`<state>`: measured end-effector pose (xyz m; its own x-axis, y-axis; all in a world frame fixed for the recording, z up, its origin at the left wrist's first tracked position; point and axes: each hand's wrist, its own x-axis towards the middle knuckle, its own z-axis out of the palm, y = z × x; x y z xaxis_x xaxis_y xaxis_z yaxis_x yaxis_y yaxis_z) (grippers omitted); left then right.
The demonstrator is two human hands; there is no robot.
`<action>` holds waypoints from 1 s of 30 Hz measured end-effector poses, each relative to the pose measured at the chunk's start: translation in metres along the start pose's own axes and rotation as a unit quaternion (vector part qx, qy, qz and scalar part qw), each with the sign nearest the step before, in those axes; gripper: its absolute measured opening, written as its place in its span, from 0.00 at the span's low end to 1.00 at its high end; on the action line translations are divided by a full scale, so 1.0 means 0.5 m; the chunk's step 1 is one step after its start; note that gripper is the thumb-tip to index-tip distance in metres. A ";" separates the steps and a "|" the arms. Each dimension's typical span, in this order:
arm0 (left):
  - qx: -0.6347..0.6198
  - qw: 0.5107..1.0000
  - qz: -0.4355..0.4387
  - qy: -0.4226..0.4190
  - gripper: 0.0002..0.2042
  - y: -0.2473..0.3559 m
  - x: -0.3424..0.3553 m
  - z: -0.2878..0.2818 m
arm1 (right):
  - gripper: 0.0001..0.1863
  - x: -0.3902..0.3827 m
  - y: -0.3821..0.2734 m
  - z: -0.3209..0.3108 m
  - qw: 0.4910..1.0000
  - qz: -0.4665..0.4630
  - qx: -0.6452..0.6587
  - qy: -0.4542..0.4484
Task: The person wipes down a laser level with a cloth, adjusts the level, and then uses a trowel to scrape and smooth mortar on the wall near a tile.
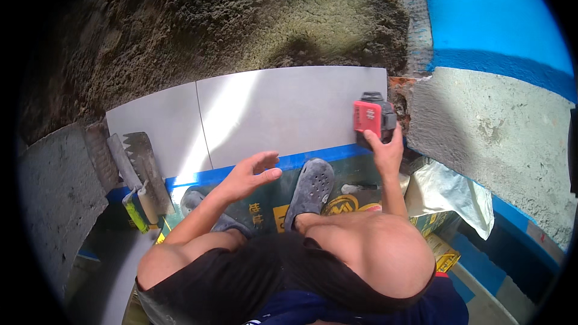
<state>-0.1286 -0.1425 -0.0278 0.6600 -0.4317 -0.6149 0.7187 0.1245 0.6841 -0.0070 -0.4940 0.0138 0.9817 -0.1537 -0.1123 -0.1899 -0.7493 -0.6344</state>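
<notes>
In my right hand (pixel 387 151) is a red and black boxy device that looks like a laser level (pixel 369 118). My thumb and fingers grip its lower end, in front of the right end of a pale grey tile (pixel 295 111). My left hand (pixel 250 176) hovers near the tile's lower edge, holding nothing, its fingers stretched out and apart from the thumb. A second pale tile (pixel 158 126) adjoins the first on the left, with a thin joint between them. Rough mortar (pixel 241 18) covers the surface beyond both tiles.
A notched trowel (pixel 146 159) and another flat trowel (pixel 123 162) lean at the left. Grey concrete blocks flank both sides, the right block (pixel 494 144) beside a blue surface (pixel 494 12). A white sack (pixel 451 195) lies at the right. My feet in grey clogs (pixel 313 183) rest on green printed sheeting.
</notes>
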 end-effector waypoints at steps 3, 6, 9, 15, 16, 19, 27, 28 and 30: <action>0.032 0.999 -0.007 0.003 0.36 0.001 0.005 0.004 | 0.37 0.018 0.059 0.002 0.999 0.013 -0.047 0.017; 0.086 0.996 -0.011 0.022 0.34 0.011 0.007 0.001 | 0.41 0.025 0.072 0.016 0.997 0.021 -0.077 0.012; 0.097 0.994 -0.020 0.043 0.33 0.003 0.006 -0.004 | 0.43 0.026 0.078 0.016 0.994 0.014 -0.104 -0.001; 0.054 0.995 -0.012 0.080 0.22 -0.026 0.022 -0.009 | 0.49 0.022 0.077 0.030 0.990 0.028 -0.136 0.029; 0.050 0.995 -0.010 0.083 0.22 -0.025 0.025 -0.009 | 0.50 0.020 0.072 0.035 0.988 0.043 -0.141 0.037; 0.070 0.996 -0.010 0.056 0.30 -0.015 0.030 -0.015 | 0.52 0.016 0.049 0.047 0.983 0.054 -0.164 0.067; 0.034 0.998 -0.007 0.046 0.28 -0.020 0.035 -0.010 | 0.53 0.039 0.020 0.040 0.976 0.090 -0.198 0.000; 0.031 0.998 -0.003 0.046 0.28 -0.019 0.036 -0.011 | 0.50 0.035 0.023 0.040 0.977 0.089 -0.195 0.014; 0.031 0.999 0.002 0.044 0.28 -0.014 0.034 -0.013 | 0.44 0.028 0.029 0.044 0.977 0.086 -0.189 0.041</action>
<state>-0.1210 -0.1451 -0.0458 0.6811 -0.3516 -0.6422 0.7032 0.0698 0.7076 0.0041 -0.4926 -0.0137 0.9335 -0.3374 -0.1211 -0.3583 -0.8901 -0.2817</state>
